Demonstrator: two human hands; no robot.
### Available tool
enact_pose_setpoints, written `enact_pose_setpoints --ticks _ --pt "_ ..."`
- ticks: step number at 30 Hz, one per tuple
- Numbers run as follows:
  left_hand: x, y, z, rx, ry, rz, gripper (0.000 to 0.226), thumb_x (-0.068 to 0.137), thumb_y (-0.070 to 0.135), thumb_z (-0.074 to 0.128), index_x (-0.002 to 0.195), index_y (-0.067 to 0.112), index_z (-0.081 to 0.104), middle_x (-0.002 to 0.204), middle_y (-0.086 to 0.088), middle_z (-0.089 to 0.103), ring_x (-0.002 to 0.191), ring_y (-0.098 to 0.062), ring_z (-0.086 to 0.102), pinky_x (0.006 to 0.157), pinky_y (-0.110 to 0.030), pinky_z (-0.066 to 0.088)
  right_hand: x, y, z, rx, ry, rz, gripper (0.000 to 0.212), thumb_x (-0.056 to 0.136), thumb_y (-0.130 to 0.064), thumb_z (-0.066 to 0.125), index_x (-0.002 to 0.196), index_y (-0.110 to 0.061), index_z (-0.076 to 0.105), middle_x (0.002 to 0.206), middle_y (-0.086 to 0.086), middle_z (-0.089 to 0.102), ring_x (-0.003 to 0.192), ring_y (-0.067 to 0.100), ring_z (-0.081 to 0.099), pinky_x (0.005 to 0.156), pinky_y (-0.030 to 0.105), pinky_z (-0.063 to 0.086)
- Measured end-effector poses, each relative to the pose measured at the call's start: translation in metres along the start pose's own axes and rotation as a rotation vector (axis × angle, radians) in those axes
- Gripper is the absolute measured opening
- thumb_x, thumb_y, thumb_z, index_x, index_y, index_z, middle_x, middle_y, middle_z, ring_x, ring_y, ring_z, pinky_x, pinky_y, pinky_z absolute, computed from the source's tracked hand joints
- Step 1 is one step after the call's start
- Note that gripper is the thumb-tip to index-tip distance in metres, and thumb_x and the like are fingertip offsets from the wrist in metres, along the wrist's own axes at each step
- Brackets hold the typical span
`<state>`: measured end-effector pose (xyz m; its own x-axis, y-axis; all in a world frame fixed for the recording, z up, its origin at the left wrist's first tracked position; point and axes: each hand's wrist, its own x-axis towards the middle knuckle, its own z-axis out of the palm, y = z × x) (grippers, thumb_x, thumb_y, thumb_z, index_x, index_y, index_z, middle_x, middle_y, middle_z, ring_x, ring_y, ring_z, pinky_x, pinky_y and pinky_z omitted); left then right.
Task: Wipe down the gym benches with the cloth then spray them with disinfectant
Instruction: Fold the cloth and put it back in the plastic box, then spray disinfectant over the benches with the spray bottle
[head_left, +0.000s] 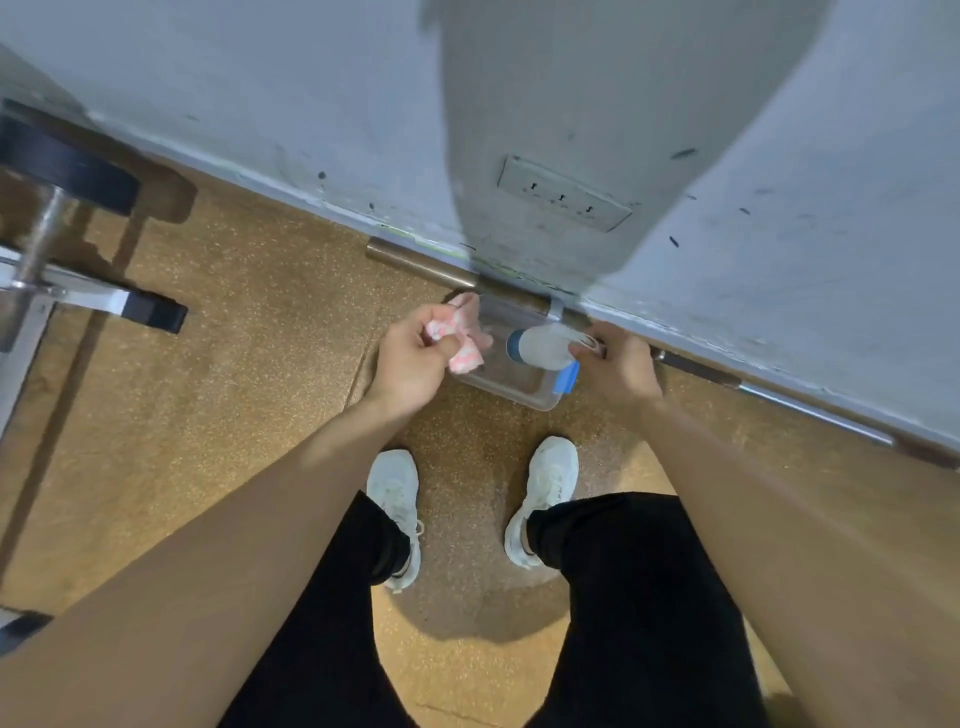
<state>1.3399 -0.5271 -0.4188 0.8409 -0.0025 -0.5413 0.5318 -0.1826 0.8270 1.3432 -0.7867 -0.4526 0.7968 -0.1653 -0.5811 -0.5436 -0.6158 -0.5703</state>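
A speckled tan gym floor (249, 322) meets a scuffed grey-blue wall (311, 104), seen from the head camera looking straight down. A metal bar (415, 259) lies along the foot of the wall.

The left hand (415, 358) is curled round a bunched pink-and-white cloth (466, 359). The right hand (618, 370) has its fingers closed on one end of a pale spray bottle (543, 345), which lies on its side. Both are held just over a clear plastic box (519, 392) with a blue latch, which stands on the floor against the wall.

No bench pad is in sight, only a piece of white equipment frame (78, 297) and a black weight plate (67, 166) at the far left. So nothing here shows any wiping or spraying. My judgement is that the supplies are being handled at their box, and whether the benches are done or yet to do cannot be told from this view.

Counted: one cloth, one spray bottle, one plastic box, two hands, two white shoes (395, 499), one weight plate, one bar and one wall socket plate (563, 195).
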Motion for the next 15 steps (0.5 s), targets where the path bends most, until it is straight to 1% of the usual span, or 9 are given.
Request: enact_pose_setpoints --ticks 1,2,3,4,6,9,11,14,15 --pt "-0.014 0.018 -0.002 0.029 -0.010 0.024 0.019 0.095 -0.014 0.056 0.111 -0.008 0.064 0.106 -0.006 0.076 0.087 0.010 0.071 0.074 -0.012 0.055 -0.021 -0.013 -0.015 0.049 0.036 -0.012 0.011 0.097 -0.023 0.063 0.087 -0.018 0.063 0.074 -0.006 0.052 0.071 0.017 0.049 0.064 0.030 0.042" --pt "-0.033 0.042 -0.004 0.067 -0.018 0.050 0.018 0.096 -0.012 0.057 0.106 -0.001 0.066 0.105 0.010 0.075 0.089 0.014 0.069 0.074 -0.009 0.053 -0.047 -0.030 -0.035 0.078 0.077 -0.028 0.023 0.097 -0.023 0.062 0.076 -0.018 0.056 0.067 -0.005 0.048 0.064 0.014 0.042 0.058 0.027 0.036" --pt "-0.046 0.055 -0.005 0.106 -0.026 0.073 0.019 0.096 -0.008 0.059 0.106 0.005 0.069 0.103 0.024 0.074 0.094 0.015 0.068 0.078 -0.012 0.055 -0.064 -0.043 -0.047 0.100 0.117 -0.046 0.031 0.098 -0.025 0.062 0.070 -0.017 0.052 0.064 -0.004 0.046 0.060 0.013 0.038 0.055 0.026 0.032" --pt "-0.057 0.066 -0.006 0.138 -0.050 0.093 0.020 0.098 -0.003 0.060 0.111 0.009 0.070 0.103 0.030 0.072 0.099 0.012 0.068 0.083 -0.017 0.057 -0.081 -0.053 -0.059 0.120 0.153 -0.050 0.034 0.098 -0.027 0.062 0.069 -0.012 0.052 0.063 -0.002 0.046 0.059 0.012 0.037 0.054 0.026 0.030" --pt "-0.094 0.108 -0.007 0.154 -0.135 0.140 0.029 0.100 0.002 0.058 0.127 0.010 0.065 0.106 0.026 0.071 0.098 0.008 0.070 0.080 -0.016 0.059 -0.133 -0.078 -0.096 0.204 0.224 -0.041 0.038 0.099 -0.029 0.062 0.074 -0.002 0.055 0.064 0.003 0.051 0.059 0.012 0.040 0.055 0.027 0.032" --pt "-0.150 0.172 -0.005 0.245 -0.277 0.265 0.034 0.102 0.005 0.056 0.135 0.015 0.059 0.100 0.010 0.072 0.085 0.011 0.070 0.071 -0.010 0.057 -0.214 -0.104 -0.143 0.441 0.302 -0.013 0.033 0.099 -0.028 0.063 0.073 -0.008 0.058 0.062 0.001 0.058 0.055 0.012 0.052 0.056 0.025 0.041" --pt "-0.182 0.202 -0.003 0.315 -0.368 0.328 0.035 0.103 0.008 0.055 0.136 0.017 0.063 0.108 0.010 0.072 0.092 0.010 0.069 0.079 -0.011 0.058 -0.264 -0.118 -0.167 0.568 0.347 -0.009 0.035 0.101 -0.026 0.062 0.072 -0.007 0.057 0.057 0.006 0.056 0.052 0.014 0.049 0.054 0.024 0.041" --pt "-0.229 0.236 0.004 0.532 -0.530 0.416 0.032 0.104 0.024 0.054 0.133 0.032 0.065 0.121 0.017 0.065 0.102 0.013 0.060 0.083 0.002 0.045 -0.328 -0.125 -0.198 0.784 0.448 -0.012 0.041 0.101 -0.022 0.061 0.063 -0.012 0.054 0.052 0.005 0.050 0.048 0.015 0.043 0.049 0.023 0.037" --pt "-0.245 0.243 0.007 0.582 -0.589 0.438 0.032 0.105 0.031 0.053 0.133 0.036 0.065 0.124 0.015 0.065 0.106 0.009 0.060 0.083 0.004 0.041 -0.347 -0.125 -0.206 0.849 0.485 -0.006 0.042 0.101 -0.023 0.062 0.061 -0.014 0.054 0.052 0.002 0.050 0.049 0.016 0.043 0.048 0.023 0.037"
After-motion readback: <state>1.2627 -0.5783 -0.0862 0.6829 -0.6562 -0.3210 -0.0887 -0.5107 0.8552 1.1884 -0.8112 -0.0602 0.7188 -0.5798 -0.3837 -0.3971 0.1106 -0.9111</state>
